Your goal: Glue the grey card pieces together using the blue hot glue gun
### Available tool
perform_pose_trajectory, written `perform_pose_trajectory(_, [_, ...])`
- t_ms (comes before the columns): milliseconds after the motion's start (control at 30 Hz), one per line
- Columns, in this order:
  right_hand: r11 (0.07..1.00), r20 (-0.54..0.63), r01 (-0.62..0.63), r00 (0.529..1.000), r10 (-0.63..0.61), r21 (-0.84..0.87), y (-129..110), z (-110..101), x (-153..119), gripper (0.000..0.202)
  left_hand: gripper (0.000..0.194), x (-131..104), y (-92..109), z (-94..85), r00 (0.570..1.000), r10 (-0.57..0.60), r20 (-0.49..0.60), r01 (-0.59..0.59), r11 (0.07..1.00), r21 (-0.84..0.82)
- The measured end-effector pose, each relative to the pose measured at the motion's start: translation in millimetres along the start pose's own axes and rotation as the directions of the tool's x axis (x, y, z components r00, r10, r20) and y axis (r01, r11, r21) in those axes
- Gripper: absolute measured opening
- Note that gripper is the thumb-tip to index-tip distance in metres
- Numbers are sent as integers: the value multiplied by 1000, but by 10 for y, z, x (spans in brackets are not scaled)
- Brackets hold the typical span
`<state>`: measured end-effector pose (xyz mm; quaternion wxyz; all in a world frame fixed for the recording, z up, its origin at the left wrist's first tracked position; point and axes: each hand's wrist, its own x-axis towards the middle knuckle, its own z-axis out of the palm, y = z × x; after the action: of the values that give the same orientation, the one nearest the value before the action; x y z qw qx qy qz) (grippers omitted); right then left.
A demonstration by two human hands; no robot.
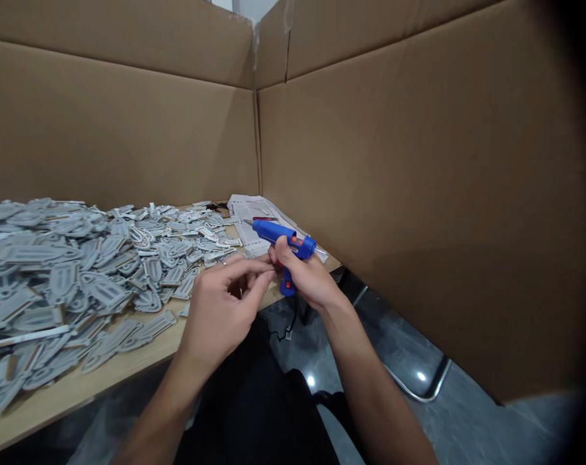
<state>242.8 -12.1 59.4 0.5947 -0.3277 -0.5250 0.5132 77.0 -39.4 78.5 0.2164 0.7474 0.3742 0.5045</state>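
A blue hot glue gun (276, 231) with orange parts is held in my right hand (308, 274), its nozzle aimed to the left and a clear glue stick showing at the rear. My right thumb lies against its side, and its handle hangs below my fingers. Beside it, my left hand (230, 300) is closed in a pinch, the fingertips meeting the fingers of my right hand near the trigger. What the left fingers hold, if anything, is hidden. A ring shows on one left finger.
Many flat grey pieces (104, 284) with brown edges are heaped over the wooden table (142, 352). Newspaper (244, 205) with a red pen-like item (265, 218) lies at the back corner. Cardboard walls (394, 161) stand behind and to the right. A metal chair leg (435, 384) shows on the floor.
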Motion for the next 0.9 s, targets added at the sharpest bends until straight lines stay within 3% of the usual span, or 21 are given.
perform_pose_trajectory(200, [980, 107, 1, 994, -23, 197, -109, 70, 6, 57, 13, -103, -100, 102, 998, 56, -22, -56, 998, 20])
perform_pose_trajectory(333, [966, 125, 2, 992, -35, 258, -152, 35, 9, 56, 13, -145, -125, 120, 994, 99, -49, -96, 993, 64])
perform_pose_trajectory(633, [954, 109, 3, 993, -37, 299, -197, 43, 7, 60, 11, -160, -215, 134, 996, 69, -60, -64, 994, 83])
perform_pose_trajectory(733, [957, 109, 2, 993, -35, 290, -211, 43, -4, 58, 10, -145, -245, 130, 997, 32, -72, -27, 997, 67])
perform_pose_trajectory(900, [949, 119, 5, 992, -45, 316, -228, 47, -9, 54, 16, -90, -203, 104, 989, -117, -92, 108, 990, -94])
